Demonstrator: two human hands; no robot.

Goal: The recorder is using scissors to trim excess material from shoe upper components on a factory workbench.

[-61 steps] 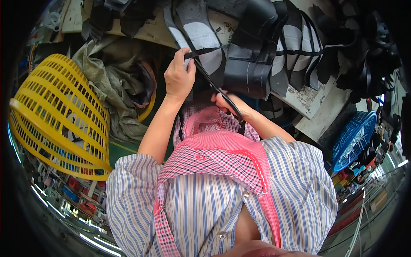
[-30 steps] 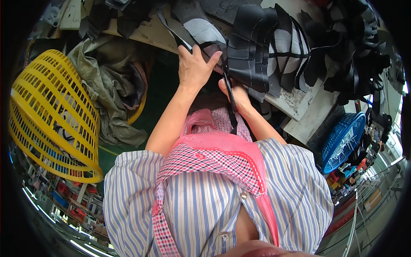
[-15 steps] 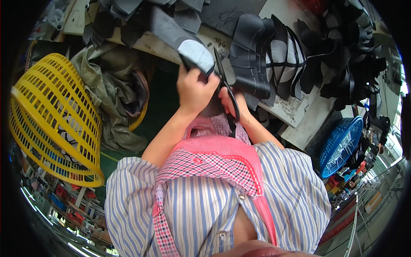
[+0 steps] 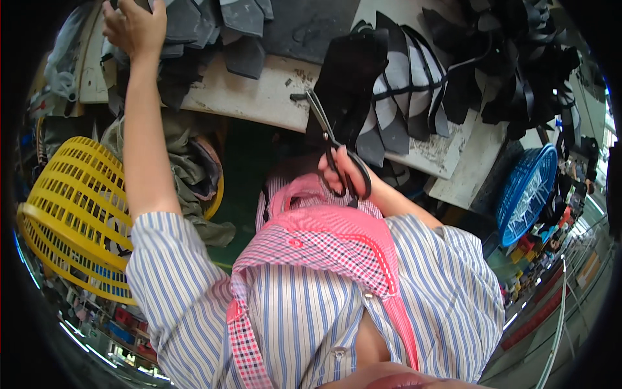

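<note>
My right hand [image 4: 341,170] is closed round the black handles of a pair of scissors [image 4: 328,129], held above my lap. The metal blades point up and away, toward the front edge of the worktable. My left hand [image 4: 136,27] is stretched to the far left with its fingers apart, beside a stack of grey cut shoe pieces [image 4: 188,29]; its fingertips reach the picture's upper edge. Just beyond the scissors, black and grey shoe pieces [image 4: 408,84] lie overlapping and joined by dark strips.
The pale worktable [image 4: 259,87] has a worn front edge. A yellow plastic basket [image 4: 78,207] stands at left, with grey-green cloth [image 4: 178,155] next to it. At right is a blue basket [image 4: 528,194] holding white pieces. More dark pieces [image 4: 518,71] are heaped at the far right.
My left hand has let go of the grey-and-black shoe piece and moved far left to the stack. My right hand keeps the scissors, their blades now swung clear into view.
</note>
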